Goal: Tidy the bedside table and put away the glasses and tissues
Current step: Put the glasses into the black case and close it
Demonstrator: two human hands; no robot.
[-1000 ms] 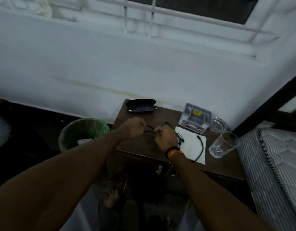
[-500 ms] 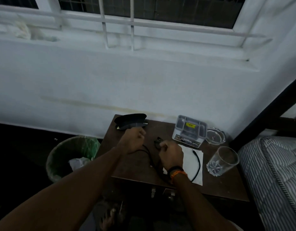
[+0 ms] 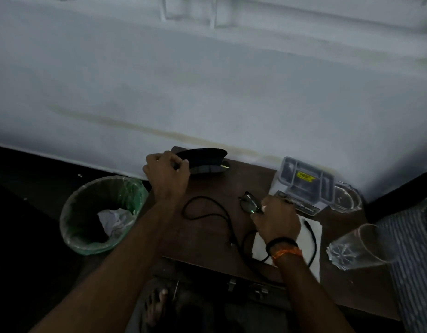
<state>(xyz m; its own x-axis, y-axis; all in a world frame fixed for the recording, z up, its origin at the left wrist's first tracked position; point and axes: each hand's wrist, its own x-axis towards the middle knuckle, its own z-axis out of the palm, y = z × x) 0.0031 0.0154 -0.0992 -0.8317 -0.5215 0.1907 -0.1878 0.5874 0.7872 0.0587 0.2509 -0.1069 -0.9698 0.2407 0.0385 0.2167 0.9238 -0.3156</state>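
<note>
Fingers (image 3: 181,164) of L hand (image 3: 168,175) grip 1 case (image 3: 203,161); R hand (image 3: 276,218) holds 1 glasses (image 3: 249,203).

Both forearms are bare and sleeveless; the right wrist wears a black band (image 3: 281,242) and an orange thread bracelet (image 3: 287,253).

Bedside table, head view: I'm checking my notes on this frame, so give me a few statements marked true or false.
1. The left hand is on the open black glasses case. True.
2. The right hand holds the folded glasses. True.
3. The drinking glass stands upright. False: it lies on its side at the table's right edge.
4. The bin with the green liner is right of the table. False: it is on its left.
5. A white tissue lies on the bedside table. True.
</note>
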